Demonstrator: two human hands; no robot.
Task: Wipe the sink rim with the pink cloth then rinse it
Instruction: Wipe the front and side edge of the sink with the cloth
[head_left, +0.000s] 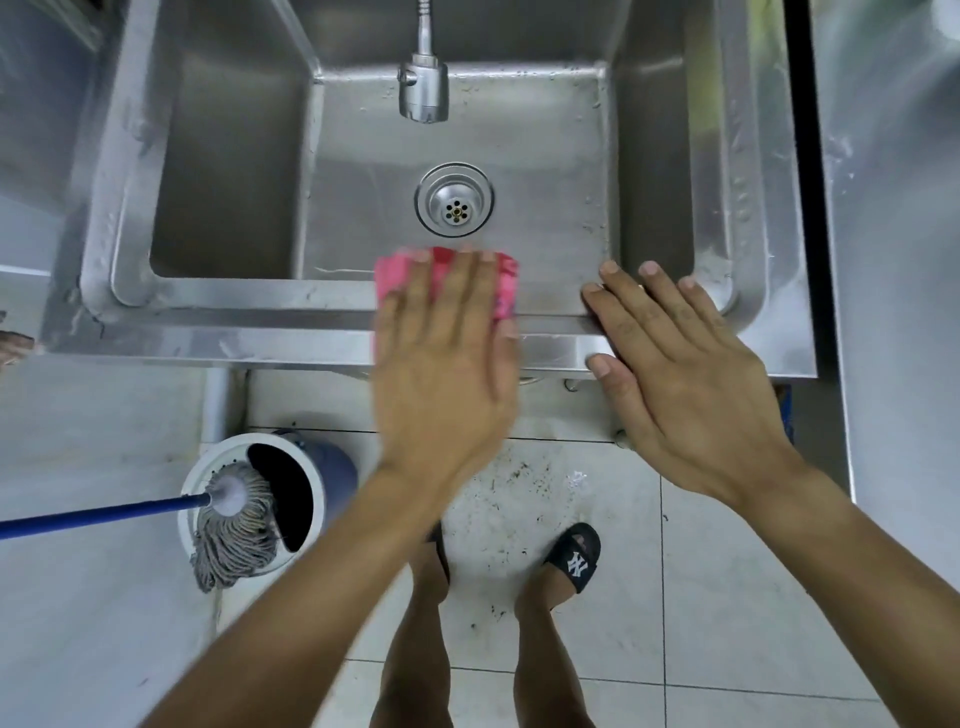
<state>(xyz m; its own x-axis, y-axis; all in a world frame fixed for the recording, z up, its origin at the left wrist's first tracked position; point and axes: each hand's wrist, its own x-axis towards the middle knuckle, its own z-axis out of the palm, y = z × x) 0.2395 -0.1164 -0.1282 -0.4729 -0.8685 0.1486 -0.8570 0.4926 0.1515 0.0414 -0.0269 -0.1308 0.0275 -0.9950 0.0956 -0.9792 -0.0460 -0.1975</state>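
The pink cloth (501, 283) lies on the front rim (249, 301) of the steel sink, near its middle. My left hand (447, 364) presses flat on the cloth with straight fingers and covers most of it. My right hand (675, 364) rests flat on the rim just to the right, its fingers spread and its thumb over the front edge. The faucet head (423, 85) hangs above the basin, with no water visibly running. The drain (454, 200) sits in the basin floor just beyond the cloth.
A white and blue bucket (311, 462) with a grey string mop (234, 525) on a blue handle stands on the tiled floor at the lower left. My feet in black slides (574, 558) stand below the sink. Steel surfaces flank the sink on both sides.
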